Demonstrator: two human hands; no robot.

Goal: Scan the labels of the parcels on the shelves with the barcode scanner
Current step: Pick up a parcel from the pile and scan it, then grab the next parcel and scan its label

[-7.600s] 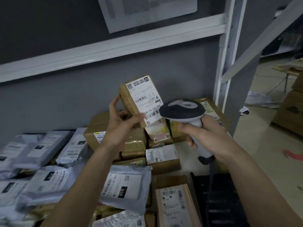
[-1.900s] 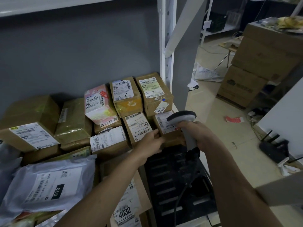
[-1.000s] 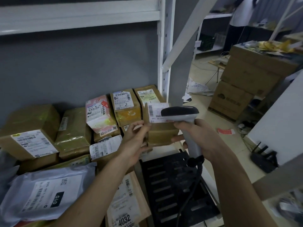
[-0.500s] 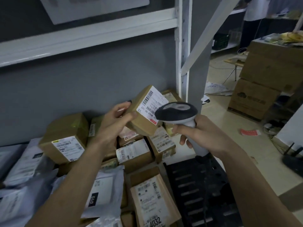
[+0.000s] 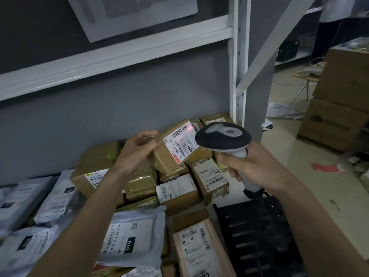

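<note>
Centre frame: my left hand point(image 5: 137, 150) grips a small cardboard parcel point(image 5: 171, 148), label lit red; my right hand point(image 5: 251, 166) clasps the barcode scanner point(image 5: 223, 136). Below: taped boxes point(image 5: 179, 192), grey mailer bags point(image 5: 127, 236); black slotted crate point(image 5: 259, 236) lower right.

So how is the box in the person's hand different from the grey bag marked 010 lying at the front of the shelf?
The box is stiff brown cardboard; the grey bag is soft, wrinkled plastic. The box is gripped by the left hand, lifted and tilted above the pile, while the bag lies flat among other parcels. A red dot from the scanner in the right hand sits on the box's label; none shows on the bag's. Both carry white barcode labels.
</note>
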